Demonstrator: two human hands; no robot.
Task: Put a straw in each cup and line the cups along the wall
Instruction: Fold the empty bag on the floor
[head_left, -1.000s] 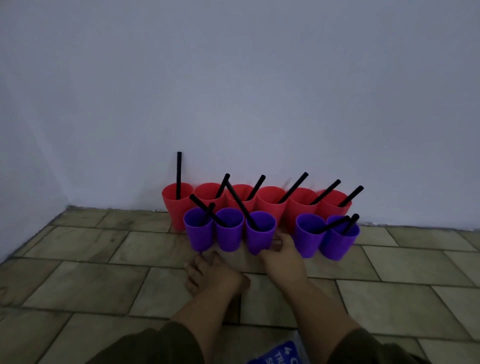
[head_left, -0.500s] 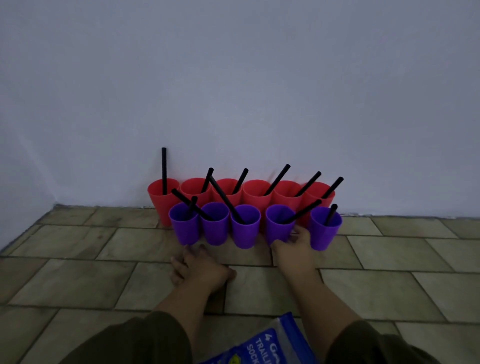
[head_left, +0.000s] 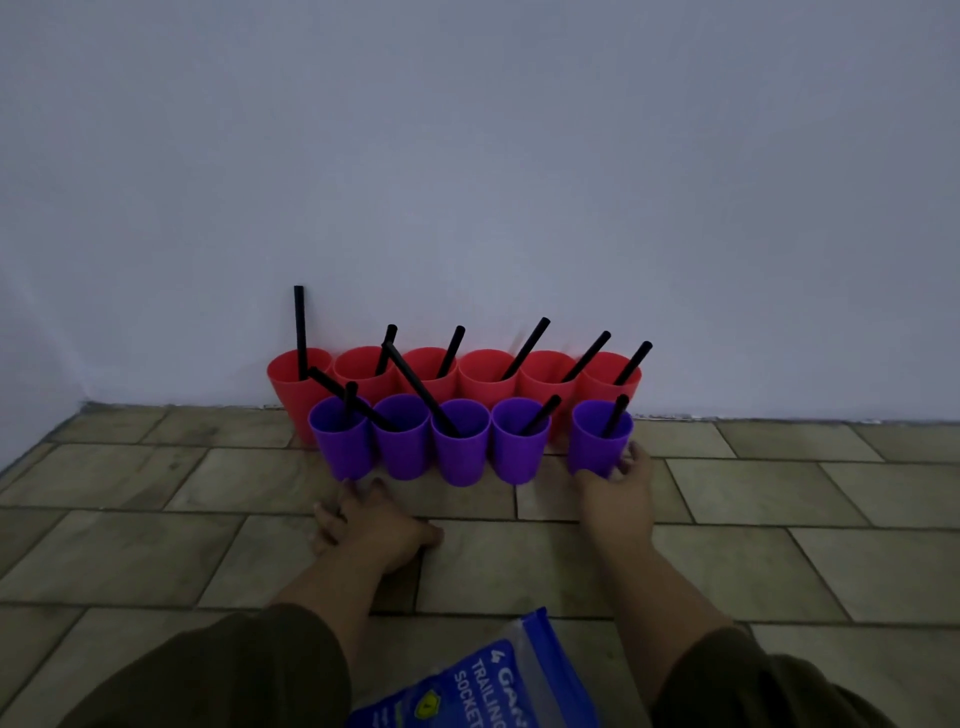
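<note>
My right hand (head_left: 615, 491) has shifted right and now grips the far-right purple cup (head_left: 597, 441), just apart from its row before the red cups (head_left: 488, 382). My left hand (head_left: 371, 525) rests flat and relaxed on the floor (head_left: 779, 545).

Person, two arms in view.
1. Left hand (head_left: 371, 525): bare, with the forearm bare behind it.
2. Right hand (head_left: 615, 493): bare, with the forearm bare behind it.
3. Left sleeve (head_left: 234, 670): dark olive-brown cloth, loose, softly creased, with the cuff ending on the forearm.
4. Right sleeve (head_left: 753, 680): same dark olive-brown cloth, loose folds, cuff also ending on the forearm.

Dim light dulls the cloth colour.
</note>
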